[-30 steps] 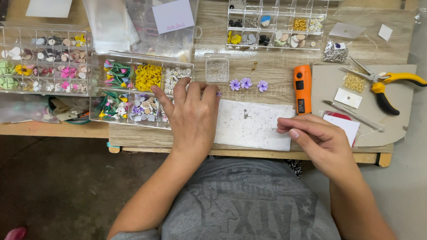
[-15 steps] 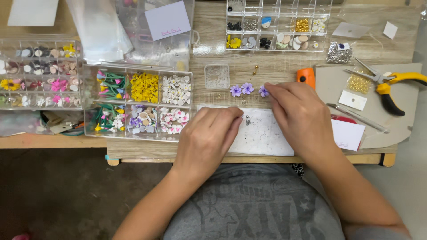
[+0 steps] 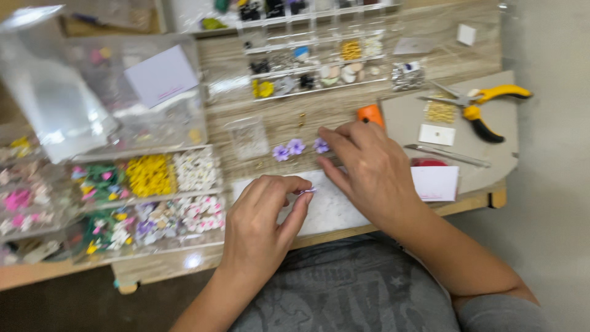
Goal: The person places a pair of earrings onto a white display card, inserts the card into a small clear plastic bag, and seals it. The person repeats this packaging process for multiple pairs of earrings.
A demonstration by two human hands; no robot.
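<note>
Purple flowers (image 3: 296, 147), 3 in a row, touched by right hand (image 3: 369, 172) with fingers spread. At 7 o'clock from them, left hand (image 3: 261, 224) pinching a tiny purple piece (image 3: 305, 192).

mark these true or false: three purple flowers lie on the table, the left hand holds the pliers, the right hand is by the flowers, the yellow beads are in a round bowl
1. Three purple flowers lie on the table. True.
2. The left hand holds the pliers. False: the yellow-handled pliers lie untouched on grey card; the left hand pinches something tiny.
3. The right hand is by the flowers. True.
4. The yellow beads are in a round bowl. False: the yellow pieces sit in a clear compartment box.
</note>
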